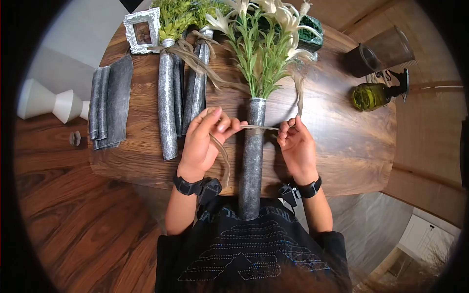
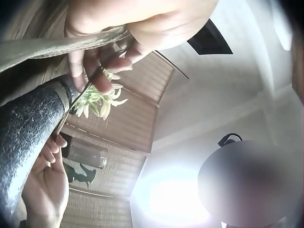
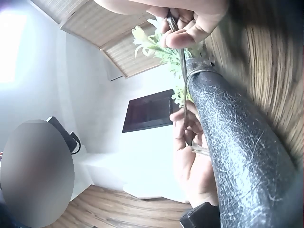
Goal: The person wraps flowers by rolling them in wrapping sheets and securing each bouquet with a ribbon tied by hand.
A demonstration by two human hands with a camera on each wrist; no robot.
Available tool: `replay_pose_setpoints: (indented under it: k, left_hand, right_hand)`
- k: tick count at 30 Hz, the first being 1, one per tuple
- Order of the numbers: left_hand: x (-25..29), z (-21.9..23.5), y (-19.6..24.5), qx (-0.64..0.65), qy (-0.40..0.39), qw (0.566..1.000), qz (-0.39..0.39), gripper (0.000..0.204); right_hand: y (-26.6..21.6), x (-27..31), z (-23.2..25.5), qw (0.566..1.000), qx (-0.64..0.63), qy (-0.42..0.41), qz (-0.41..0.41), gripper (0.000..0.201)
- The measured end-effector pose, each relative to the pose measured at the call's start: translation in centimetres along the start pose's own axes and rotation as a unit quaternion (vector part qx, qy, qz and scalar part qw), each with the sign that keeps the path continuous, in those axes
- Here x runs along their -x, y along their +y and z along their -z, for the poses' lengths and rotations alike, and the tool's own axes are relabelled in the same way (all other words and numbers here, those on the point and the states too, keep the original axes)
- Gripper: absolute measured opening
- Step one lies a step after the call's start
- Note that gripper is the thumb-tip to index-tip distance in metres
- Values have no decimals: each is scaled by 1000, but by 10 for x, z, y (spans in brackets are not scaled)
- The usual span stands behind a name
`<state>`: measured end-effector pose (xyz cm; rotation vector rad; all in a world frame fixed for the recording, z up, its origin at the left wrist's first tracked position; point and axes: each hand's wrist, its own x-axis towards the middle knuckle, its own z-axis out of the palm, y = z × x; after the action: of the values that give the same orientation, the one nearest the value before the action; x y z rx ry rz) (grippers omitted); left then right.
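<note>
A long roll of mottled grey wrapping (image 1: pixel 252 166) lies upright in the head view, its lower end against the person's black shirt. White lilies with green leaves (image 1: pixel 259 53) come out of its top. A thin taupe ribbon (image 1: pixel 259 127) crosses the roll below its upper rim and is stretched between the two hands. The left hand (image 1: pixel 199 141) pinches it on the left, with a loose tail (image 1: pixel 225 166) hanging below the palm. On the other side, the right hand (image 1: pixel 299 149) pinches the ribbon between thumb and fingers, its tail running up the table. In the right wrist view the ribbon loops round the roll (image 3: pixel 237 123).
Several similar grey bundles (image 1: pixel 167 107) with greenery and ribbon lie to the left, beside folded grey wrapping (image 1: pixel 116 97). A white picture frame (image 1: pixel 128 30) stands behind them. At the right are a spray bottle (image 1: pixel 369 96), a dark cup (image 1: pixel 362 60) and a transparent container (image 1: pixel 393 46).
</note>
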<state>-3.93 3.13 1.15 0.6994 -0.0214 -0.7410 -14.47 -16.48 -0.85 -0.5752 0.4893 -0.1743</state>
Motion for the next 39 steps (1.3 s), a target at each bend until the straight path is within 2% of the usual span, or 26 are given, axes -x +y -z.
replay_pose_setpoints:
  k: [3,5,13,15,17,20,21,23,25,27,28,30,31,33,34,35,37,38,39]
  left_hand:
    - [-5,2,-1,22,-13,999,-33,26]
    - [-6,0,0,-5,16,999,-32,29]
    - [-7,2,0,-119,38,991,-52,32]
    - [-8,1,-5,-257,79,962,-58,32]
    - [-10,3,-13,-294,86,951,-44,32]
    - [-15,-2,-18,-511,64,855,-64,36]
    - [-15,-5,-18,-513,60,854,-62,36]
    - [-14,-20,-16,-589,73,804,-32,34]
    - [-13,-32,-14,-597,79,798,-33,38]
    - [-15,-38,-14,-657,90,749,2,44]
    - [-18,-39,-12,-659,86,747,3,44]
    - [-25,-39,-7,-702,40,709,50,41]
    - [-27,-38,-6,-704,35,708,50,41]
    - [-30,-30,-7,-605,21,788,112,40]
    - [-31,-25,-9,-553,19,823,126,33]
    - [-31,-21,-9,-555,17,822,127,33]
    - [-29,-15,-7,-386,-6,913,134,24]
    - [-26,-20,-7,-346,-3,929,134,20]
    - [-24,-19,-6,-349,-4,927,135,20]
  right_hand:
    - [-2,2,-6,1000,7,-4,-4,23]
    - [-2,0,-6,1000,10,-5,-2,23]
    - [-5,0,1,999,32,1,8,24]
    - [-4,-1,3,999,42,10,4,25]
    - [-4,-1,2,998,55,19,10,26]
    - [-6,0,3,996,80,24,20,27]
    - [-7,0,4,995,94,19,23,27]
    - [-8,1,1,994,104,31,31,28]
    - [-8,1,-1,992,112,42,39,28]
    - [-9,2,0,991,123,44,43,28]
    - [-9,3,0,991,119,46,46,28]
    - [-10,4,0,989,134,46,53,28]
    - [-11,5,1,989,130,49,57,28]
    - [-11,7,2,988,133,49,61,28]
    - [-12,8,3,988,130,51,63,28]
    - [-13,10,2,987,135,54,72,28]
    - [-14,11,2,986,137,58,82,28]
    - [-14,12,2,982,157,73,69,28]
    - [-14,13,2,979,177,88,56,28]
